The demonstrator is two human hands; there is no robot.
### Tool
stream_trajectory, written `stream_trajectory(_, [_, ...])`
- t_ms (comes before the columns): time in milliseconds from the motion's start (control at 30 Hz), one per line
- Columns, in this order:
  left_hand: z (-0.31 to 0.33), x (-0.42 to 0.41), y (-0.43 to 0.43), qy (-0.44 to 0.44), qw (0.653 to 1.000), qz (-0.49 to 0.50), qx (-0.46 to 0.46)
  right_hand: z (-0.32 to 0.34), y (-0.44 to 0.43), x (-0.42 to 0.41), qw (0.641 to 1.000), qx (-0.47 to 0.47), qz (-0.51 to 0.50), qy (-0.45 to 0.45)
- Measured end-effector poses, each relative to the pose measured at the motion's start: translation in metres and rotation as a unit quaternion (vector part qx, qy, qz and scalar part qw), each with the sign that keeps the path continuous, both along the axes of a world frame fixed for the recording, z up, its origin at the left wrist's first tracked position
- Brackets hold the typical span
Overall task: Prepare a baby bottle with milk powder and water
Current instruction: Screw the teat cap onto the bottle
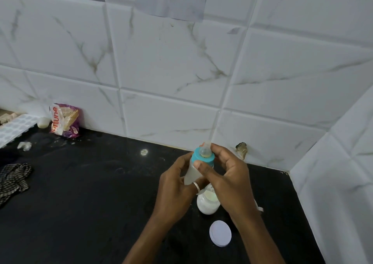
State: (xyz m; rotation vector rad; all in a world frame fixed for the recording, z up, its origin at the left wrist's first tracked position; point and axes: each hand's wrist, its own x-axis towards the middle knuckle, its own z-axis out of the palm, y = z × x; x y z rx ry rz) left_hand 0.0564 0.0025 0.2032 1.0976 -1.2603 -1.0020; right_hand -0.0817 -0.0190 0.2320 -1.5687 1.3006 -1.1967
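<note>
A baby bottle (pixel 190 175) with cloudy white liquid is held tilted above the black counter (pixel 90 193). Its teal collar (pixel 203 158) carries a clear nipple (pixel 204 150). My left hand (pixel 175 187) wraps the bottle's body; a ring is on one finger. My right hand (pixel 228 172) grips the teal collar, thumb across its front. Below the hands stands an open jar of white milk powder (pixel 207 202), partly hidden. The jar's white round lid (pixel 220 233) lies flat on the counter in front of it.
White marble-look tiles form the back wall and the right side wall (pixel 333 183). At the far left stand a purple snack packet (pixel 64 120), a white ice tray (pixel 14 128) and a small white bottle (pixel 43 122). A striped cloth (pixel 12 179) lies at the left edge.
</note>
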Motion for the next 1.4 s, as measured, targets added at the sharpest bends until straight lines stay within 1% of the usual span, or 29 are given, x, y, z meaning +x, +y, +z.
stream_trajectory(33, [-0.001,0.000,0.001,0.000,1.000,0.003,-0.001,-0.001,0.001,0.002,1.000,-0.005,-0.008,0.001])
stream_trajectory(100, [0.001,0.004,0.000,0.003,1.000,-0.020,0.002,0.001,0.001,0.000,1.000,-0.002,0.011,0.012])
stream_trajectory(167, [0.006,0.011,-0.003,0.019,0.997,-0.066,0.017,0.011,-0.004,-0.008,0.997,0.012,0.075,0.022])
stream_trajectory(233, [0.013,0.018,-0.006,0.030,0.993,-0.113,0.029,0.023,-0.008,-0.016,0.986,0.026,0.163,0.022])
stream_trajectory(300, [0.019,0.022,-0.007,0.031,0.988,-0.147,0.034,0.034,-0.011,-0.020,0.973,0.033,0.225,0.033])
stream_trajectory(400, [0.022,0.026,-0.009,0.025,0.985,-0.168,0.034,0.040,-0.014,-0.028,0.960,0.041,0.276,0.028])
stream_trajectory(467, [0.020,0.027,-0.008,0.023,0.985,-0.169,0.028,0.039,-0.016,-0.032,0.955,0.041,0.292,0.025])
stream_trajectory(533, [0.018,0.024,-0.007,0.028,0.986,-0.163,0.023,0.035,-0.016,-0.031,0.959,0.041,0.279,0.006])
stream_trajectory(633, [0.012,0.018,-0.005,0.031,0.990,-0.134,0.010,0.027,-0.015,-0.027,0.972,0.032,0.232,-0.021])
stream_trajectory(733, [0.009,0.011,-0.004,0.027,0.995,-0.092,-0.009,0.019,-0.013,-0.019,0.983,0.010,0.183,-0.012])
stream_trajectory(833, [0.005,0.004,-0.001,0.017,0.998,-0.046,-0.034,0.012,-0.006,-0.008,0.994,-0.010,0.108,-0.005])
stream_trajectory(967, [-0.002,-0.006,0.002,-0.030,0.996,0.038,-0.069,-0.001,0.003,0.012,0.999,-0.048,-0.004,0.020])
stream_trajectory(1033, [-0.005,-0.009,0.003,-0.048,0.994,0.067,-0.078,-0.007,0.004,0.019,0.997,-0.060,-0.037,0.032])
stream_trajectory(1100, [-0.005,-0.010,0.004,-0.055,0.993,0.076,-0.078,-0.009,0.004,0.022,0.997,-0.057,-0.043,0.034])
stream_trajectory(1267, [0.002,-0.007,0.003,-0.063,0.993,0.075,-0.073,-0.006,0.002,0.019,0.999,-0.038,-0.007,0.012])
stream_trajectory(1400, [0.007,-0.005,0.002,-0.062,0.992,0.059,-0.093,-0.006,0.005,0.014,0.999,0.018,0.029,0.006])
